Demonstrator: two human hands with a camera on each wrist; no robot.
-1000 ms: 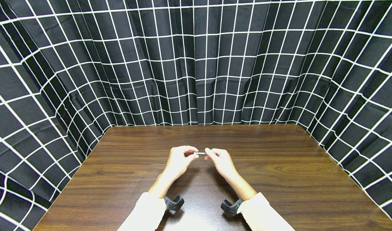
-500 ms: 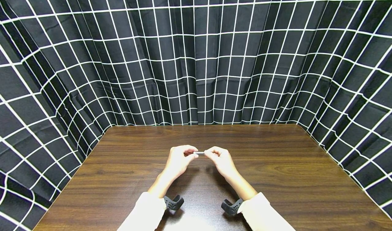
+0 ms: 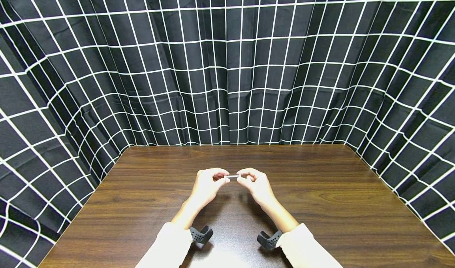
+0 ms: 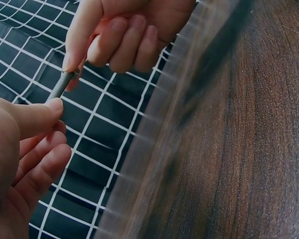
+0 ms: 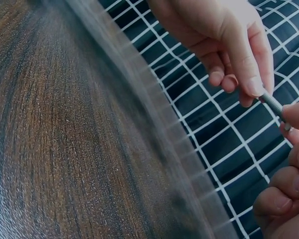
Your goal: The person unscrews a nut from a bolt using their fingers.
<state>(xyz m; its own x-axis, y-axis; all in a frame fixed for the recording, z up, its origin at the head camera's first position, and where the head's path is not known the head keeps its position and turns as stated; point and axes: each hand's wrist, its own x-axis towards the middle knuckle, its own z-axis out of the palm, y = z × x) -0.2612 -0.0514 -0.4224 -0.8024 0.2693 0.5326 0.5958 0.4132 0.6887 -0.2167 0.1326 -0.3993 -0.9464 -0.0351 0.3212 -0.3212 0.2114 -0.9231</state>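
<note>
Between both hands, over the middle of the table, a thin grey bolt (image 3: 232, 176) lies roughly level. Its ridged shaft (image 4: 61, 85) shows in the left wrist view. My left hand (image 3: 207, 187) pinches the bolt's left end between thumb and fingers, hiding that tip. At the other end my right hand (image 3: 260, 187) has thumb and index finger around a small piece that looks like a nut (image 5: 287, 127). The right hand's other fingers (image 4: 132, 47) are curled in loosely.
A brown wood-grain table (image 3: 160, 204) spans the area below the hands. Black curtains with a white grid (image 3: 227, 70) stand behind and at both sides. Dark grey wrist mounts (image 3: 201, 234) sit on both wrists.
The right thumb and index finger have shifted on the bolt's right end, the thumb drawing back and the fingertips parting, so that end now shows. The left hand has stayed nearly still.
</note>
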